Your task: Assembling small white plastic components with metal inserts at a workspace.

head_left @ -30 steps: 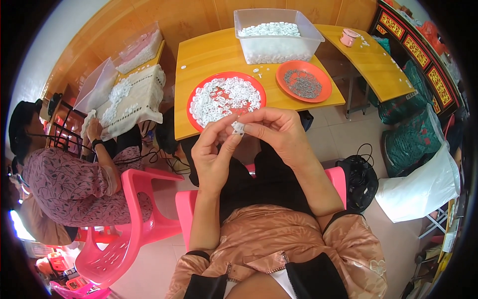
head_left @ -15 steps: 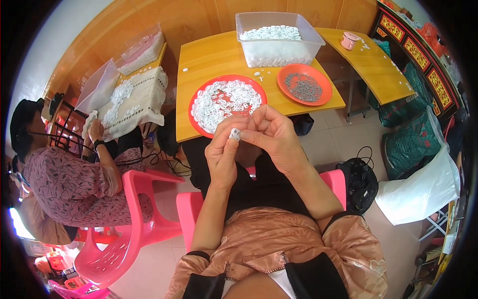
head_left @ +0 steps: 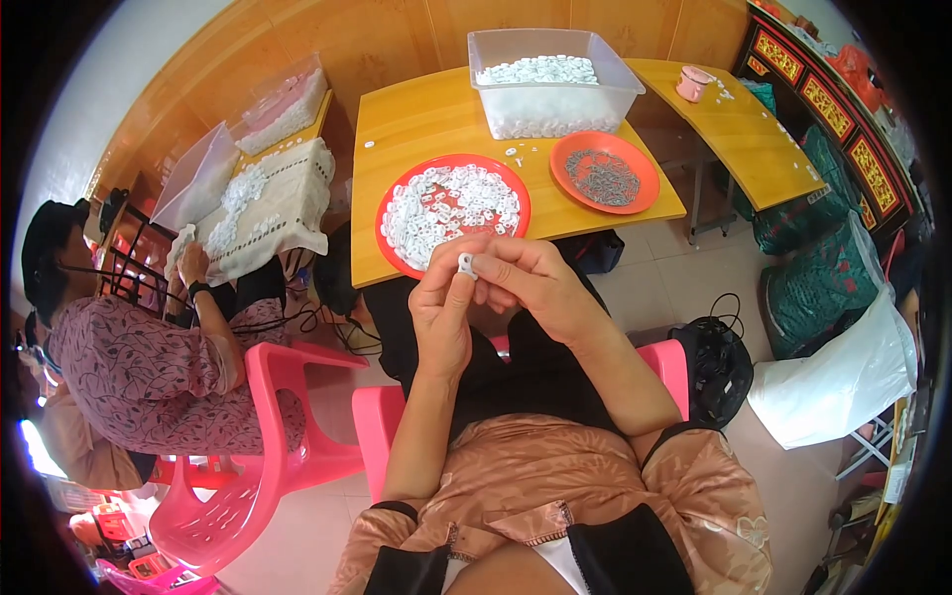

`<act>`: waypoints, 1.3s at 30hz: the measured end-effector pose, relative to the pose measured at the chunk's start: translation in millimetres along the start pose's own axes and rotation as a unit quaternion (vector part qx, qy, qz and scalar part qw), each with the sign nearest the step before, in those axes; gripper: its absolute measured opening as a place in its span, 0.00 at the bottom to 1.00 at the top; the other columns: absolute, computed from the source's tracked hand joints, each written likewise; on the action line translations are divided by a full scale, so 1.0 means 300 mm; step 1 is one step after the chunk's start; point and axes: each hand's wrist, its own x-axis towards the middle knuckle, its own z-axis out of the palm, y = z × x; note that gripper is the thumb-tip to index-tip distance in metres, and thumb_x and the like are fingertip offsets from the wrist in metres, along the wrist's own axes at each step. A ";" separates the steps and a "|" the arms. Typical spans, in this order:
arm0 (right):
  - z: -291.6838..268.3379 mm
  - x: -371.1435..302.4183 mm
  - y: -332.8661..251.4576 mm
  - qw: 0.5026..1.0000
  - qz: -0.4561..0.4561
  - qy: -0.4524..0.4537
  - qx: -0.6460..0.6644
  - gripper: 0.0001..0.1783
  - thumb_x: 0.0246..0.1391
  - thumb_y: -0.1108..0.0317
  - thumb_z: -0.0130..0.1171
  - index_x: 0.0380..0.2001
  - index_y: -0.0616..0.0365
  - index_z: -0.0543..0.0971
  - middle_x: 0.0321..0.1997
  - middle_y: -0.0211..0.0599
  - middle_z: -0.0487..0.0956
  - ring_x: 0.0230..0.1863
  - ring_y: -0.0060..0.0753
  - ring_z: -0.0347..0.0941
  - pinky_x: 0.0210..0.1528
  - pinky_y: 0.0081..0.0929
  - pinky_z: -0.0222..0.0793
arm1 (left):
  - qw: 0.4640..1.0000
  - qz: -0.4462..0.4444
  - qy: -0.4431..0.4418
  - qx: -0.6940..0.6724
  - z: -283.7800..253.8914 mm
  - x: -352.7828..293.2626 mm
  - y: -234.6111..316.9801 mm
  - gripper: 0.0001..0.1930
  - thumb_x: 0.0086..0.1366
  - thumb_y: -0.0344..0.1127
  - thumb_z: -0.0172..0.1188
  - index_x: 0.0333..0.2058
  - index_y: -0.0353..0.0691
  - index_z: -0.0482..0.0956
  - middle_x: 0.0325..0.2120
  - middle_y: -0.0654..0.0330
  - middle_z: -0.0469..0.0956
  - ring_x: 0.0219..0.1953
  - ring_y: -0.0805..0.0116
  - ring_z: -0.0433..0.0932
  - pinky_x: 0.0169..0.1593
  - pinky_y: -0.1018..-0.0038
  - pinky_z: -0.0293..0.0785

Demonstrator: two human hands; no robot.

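A small white plastic piece with holes (head_left: 466, 264) is pinched upright between the thumb and fingers of my left hand (head_left: 443, 315). My right hand (head_left: 540, 288) is closed too, its thumb tip pressing the piece from the right and its other fingers curled behind. Whether those fingers hold anything more is hidden. Both hands are just in front of a red round tray (head_left: 529, 213) heaped with similar white pieces (head_left: 424, 213). Beyond it to the right, an orange-red plate (head_left: 643, 167) holds a pile of small grey metal parts (head_left: 602, 178).
A clear bin (head_left: 555, 111) of white pieces stands at the back of the yellow table (head_left: 412, 119). A pink mug (head_left: 693, 84) is on a second table. At left, a person (head_left: 149, 367) works at a cloth-covered table, near a pink chair (head_left: 268, 416).
My right-hand fingers have come down and curled in behind the white piece, where they were raised and spread before. My left hand keeps its pinch.
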 end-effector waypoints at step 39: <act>0.050 0.009 0.118 0.791 -0.310 0.124 -0.512 0.12 0.51 0.67 0.52 0.33 0.66 0.67 0.17 0.45 0.71 0.18 0.45 0.72 0.18 0.33 0.66 | 0.980 -0.003 0.138 -0.146 0.096 -0.044 -0.015 0.19 0.70 0.40 0.42 0.47 0.27 0.70 0.45 0.52 0.73 0.46 0.68 0.72 0.51 0.74 0.67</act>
